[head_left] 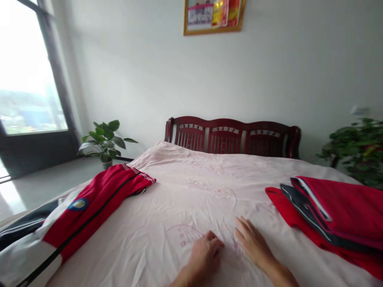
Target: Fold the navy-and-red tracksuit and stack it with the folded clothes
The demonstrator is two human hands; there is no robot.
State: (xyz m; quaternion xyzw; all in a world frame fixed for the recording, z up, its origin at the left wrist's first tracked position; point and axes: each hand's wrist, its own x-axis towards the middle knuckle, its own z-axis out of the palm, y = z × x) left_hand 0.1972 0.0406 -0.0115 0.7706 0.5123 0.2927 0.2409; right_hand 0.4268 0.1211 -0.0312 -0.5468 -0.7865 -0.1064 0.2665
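Observation:
My left hand (206, 255) rests on a pale pink embroidered bedsheet (185, 199) with its fingers slightly curled, and my right hand (253, 243) lies flat on the same sheet a little farther forward. Neither hand holds anything. The nearest item to my left hand is a red, white and black track jacket (89, 211) spread out on the left of the bed, with a round blue badge. To the right of my right hand lies a folded pile of red and black clothing (332, 211), not touching it.
A dark red wooden headboard (233, 135) closes the far end of the bed. A potted green plant (104, 141) stands on the floor at the far left, and another plant (356, 151) stands behind the right side. A tall window (30, 71) is at left, with a framed picture (214, 16) on the wall.

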